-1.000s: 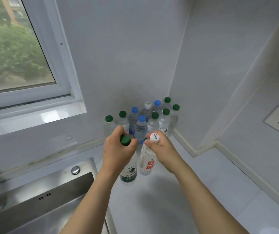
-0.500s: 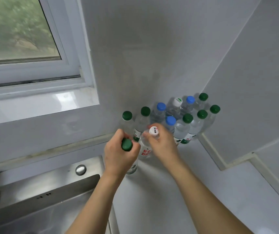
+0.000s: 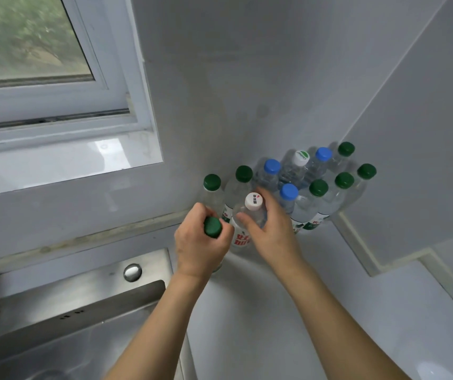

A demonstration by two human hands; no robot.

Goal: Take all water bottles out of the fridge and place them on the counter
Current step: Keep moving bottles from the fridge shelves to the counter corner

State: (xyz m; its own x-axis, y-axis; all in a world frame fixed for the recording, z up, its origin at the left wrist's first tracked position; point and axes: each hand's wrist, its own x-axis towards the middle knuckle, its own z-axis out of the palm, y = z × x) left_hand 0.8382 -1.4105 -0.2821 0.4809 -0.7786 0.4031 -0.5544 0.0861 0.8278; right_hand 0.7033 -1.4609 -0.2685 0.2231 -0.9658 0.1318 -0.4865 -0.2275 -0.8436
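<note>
— Well, item one: what surrounds the sink (image 3: pixel 88 303)?
— Right of the sink, white counter (image 3: pixel 315 311); behind it, window (image 3: pixel 41 64) and grey wall.
— Bottles?
— Cluster of bottles (image 3: pixel 315 187) in the counter corner, right of the sink: green, blue and white caps, packed touching.
— Hands?
— Left hand (image 3: pixel 200 248), fingers curled round the green-capped bottle (image 3: pixel 212 227), close to the sink's right edge. Right hand (image 3: pixel 272 231), fingers wrapped on the white-capped bottle (image 3: pixel 253 201), which stands against the cluster.
— Writing?
— Red characters on the white-capped bottle's label, small marks on its cap; unreadable. Green-and-white labels in the cluster.
</note>
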